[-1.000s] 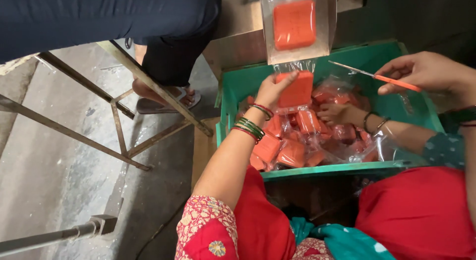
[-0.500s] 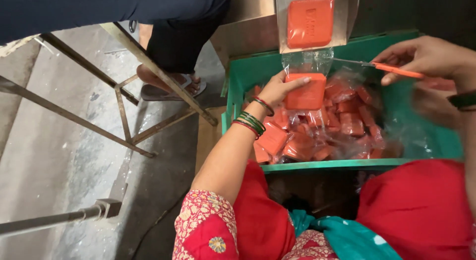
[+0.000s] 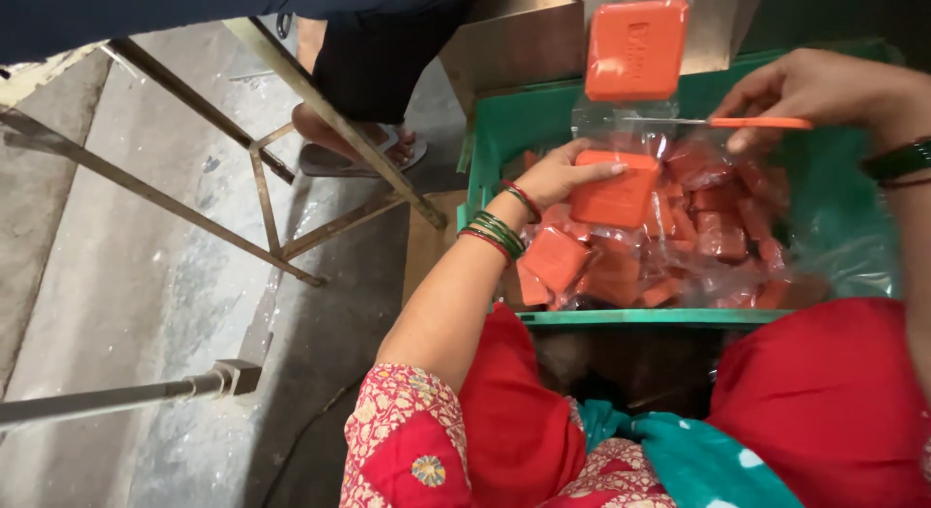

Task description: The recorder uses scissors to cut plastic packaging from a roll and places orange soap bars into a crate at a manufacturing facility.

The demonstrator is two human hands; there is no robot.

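Note:
My left hand (image 3: 555, 174) grips an orange soap bar in a clear plastic bag (image 3: 615, 190) over the green crate (image 3: 659, 317). Bangles ring that wrist. My right hand (image 3: 810, 89) pinches a thin orange-handled tool (image 3: 761, 123) at the bag's upper edge, to the right. A second orange bar in a clear bag (image 3: 635, 47) hangs above, at the top of the view. The crate holds several bagged orange bars (image 3: 698, 237).
Another person's sandalled foot (image 3: 354, 144) and dark trousers stand beside the crate at the upper left. Metal frame legs (image 3: 262, 193) cross the grey floor on the left. My red clothing (image 3: 824, 401) fills the lower right.
The view has shifted slightly. My left hand has tipped the bagged bar flatter and further right, and my right hand with the tool has moved closer to the bag's top.

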